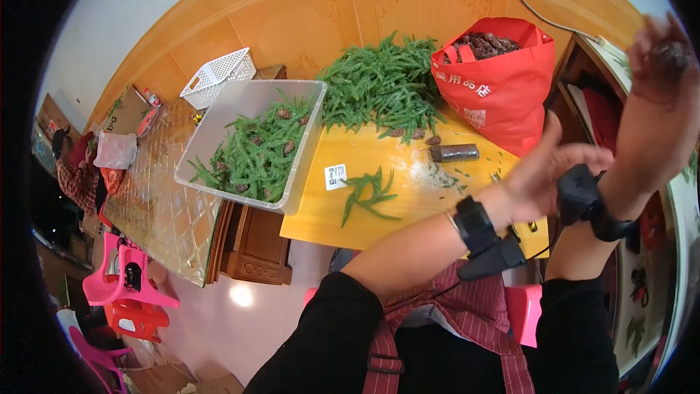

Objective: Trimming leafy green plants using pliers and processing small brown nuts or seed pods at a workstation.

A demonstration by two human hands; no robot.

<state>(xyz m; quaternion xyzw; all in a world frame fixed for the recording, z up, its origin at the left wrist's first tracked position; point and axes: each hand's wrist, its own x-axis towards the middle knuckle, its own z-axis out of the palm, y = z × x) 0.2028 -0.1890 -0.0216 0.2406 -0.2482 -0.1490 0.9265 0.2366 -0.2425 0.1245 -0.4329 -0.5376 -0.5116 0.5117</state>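
Observation:
My right hand [651, 66] is raised at the far right edge. Its fingers curl round a dark brown pine cone [672, 55], partly blurred near the rim. My left hand [538, 171], fingers stretched out and thumb up, reaches across to the black device [580, 193] strapped on my right wrist; whether it touches is unclear. Left of it, a green artificial pine sprig [368, 195] lies on the yellow table [310, 213]. A clear plastic bin [302, 168] holds green sprigs with several cones among them. A red bag [496, 98] full of brown cones stands behind my left hand.
A large heap of green sprigs [383, 80] lies at the table's back. Near it are a dark cylinder [454, 152], white powder [426, 174] and a white label [335, 176]. A white basket [219, 76] sits behind the bin. Another person [79, 179] is far left, beyond pink chairs [120, 277].

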